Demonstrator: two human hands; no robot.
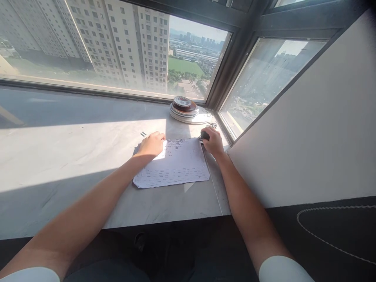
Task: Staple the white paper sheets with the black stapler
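Observation:
A stack of printed paper sheets (pixel 176 164) with handwriting near its top lies on the pale marble-look sill. My left hand (pixel 152 144) is closed at the stack's upper left corner, its fingers curled on the sheets' edge. At the upper right corner, my right hand (pixel 214 141) is wrapped round a small black stapler (pixel 205 135), whose metal end meets the paper's corner. My palm hides part of the stapler. Two short dark strips (pixel 143 134) lie on the sill just beyond my left hand.
Stacked plates (pixel 184 111) stand in the far corner by the window frame. A small metal item (pixel 213 125), perhaps keys, lies beyond my right hand. A white wall (pixel 308 129) rises close on the right. The sill (pixel 129 213) ends in front of me.

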